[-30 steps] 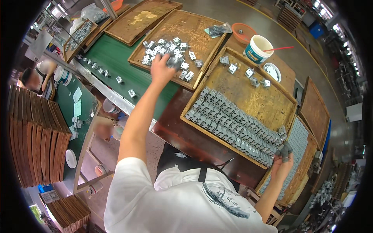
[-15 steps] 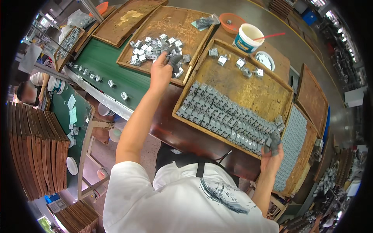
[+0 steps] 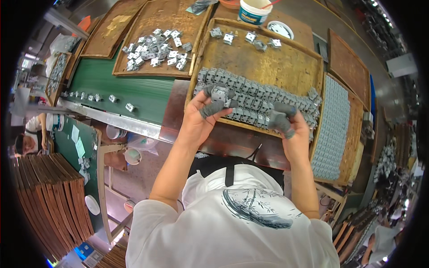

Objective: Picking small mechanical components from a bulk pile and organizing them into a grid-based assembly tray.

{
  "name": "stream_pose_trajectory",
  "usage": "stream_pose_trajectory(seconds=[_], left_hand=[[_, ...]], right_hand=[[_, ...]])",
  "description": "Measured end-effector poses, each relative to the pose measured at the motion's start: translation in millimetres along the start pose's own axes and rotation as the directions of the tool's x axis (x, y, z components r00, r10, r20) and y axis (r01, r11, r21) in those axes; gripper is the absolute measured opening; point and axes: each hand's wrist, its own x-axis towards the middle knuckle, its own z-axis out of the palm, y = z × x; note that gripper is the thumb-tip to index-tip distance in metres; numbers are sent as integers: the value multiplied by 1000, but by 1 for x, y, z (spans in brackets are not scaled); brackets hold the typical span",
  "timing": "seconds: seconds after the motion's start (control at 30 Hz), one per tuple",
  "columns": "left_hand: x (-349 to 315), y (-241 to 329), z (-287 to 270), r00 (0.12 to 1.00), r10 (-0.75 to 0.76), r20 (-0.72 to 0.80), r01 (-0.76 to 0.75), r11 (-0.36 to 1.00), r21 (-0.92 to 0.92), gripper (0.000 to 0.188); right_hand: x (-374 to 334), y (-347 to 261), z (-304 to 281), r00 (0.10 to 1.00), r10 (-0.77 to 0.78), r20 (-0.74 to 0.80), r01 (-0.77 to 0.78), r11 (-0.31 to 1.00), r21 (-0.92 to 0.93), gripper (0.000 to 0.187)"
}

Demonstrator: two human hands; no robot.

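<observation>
My left hand [image 3: 200, 111], with grey covers on some fingers, is closed around a small silver metal block [image 3: 220, 94] with holes. It is held above the near left part of a wooden tray [image 3: 192, 85]. Packed rows of similar grey metal parts [image 3: 261, 99] fill the tray's near half. To the right, over the tray's near edge, my right hand [image 3: 292, 127] has its grey-covered fingers curled together. Whatever lies between those fingers is hidden. A few loose metal parts [image 3: 250, 37] sit along the tray's far side.
Left of it, another wooden tray [image 3: 134, 31] holds a loose pile of metal parts [image 3: 154, 49]. Several parts lie on a green belt [image 3: 120, 89]. A white bucket [image 3: 253, 12] stands behind; a tray of tightly packed parts [image 3: 333, 129] is at right. Stacked boards [image 3: 49, 196] stand lower left.
My left hand has come from the loose pile to over the packed rows, with a metal block in it. My right hand has moved left from the tray's near right corner. The view has shifted.
</observation>
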Motion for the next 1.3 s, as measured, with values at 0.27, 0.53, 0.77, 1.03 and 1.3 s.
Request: stream_pose_trajectory(seconds=[0.27, 0.53, 0.77, 1.03, 1.3], left_hand=[[-25, -8, 18, 993, 109, 44, -118, 938, 325, 37], [-26, -12, 20, 989, 5, 151, -62, 926, 373, 40], [-24, -37, 36, 971, -44, 234, -116, 772, 625, 37], [-37, -71, 48, 987, 50, 153, -149, 640, 754, 46], [-39, -44, 33, 985, -59, 164, -46, 821, 570, 35]], right_hand=[[-8, -34, 35, 967, -108, 230, 235, 728, -644, 35], [-10, -28, 35, 888, -306, 343, 453, 456, -766, 32], [-22, -24, 16, 870, -366, 330, 440, 275, -855, 25], [-27, 10, 8, 816, -444, 369, 466, 129, -875, 24], [-23, 0, 9, 905, -239, 351, 424, 439, -792, 27]])
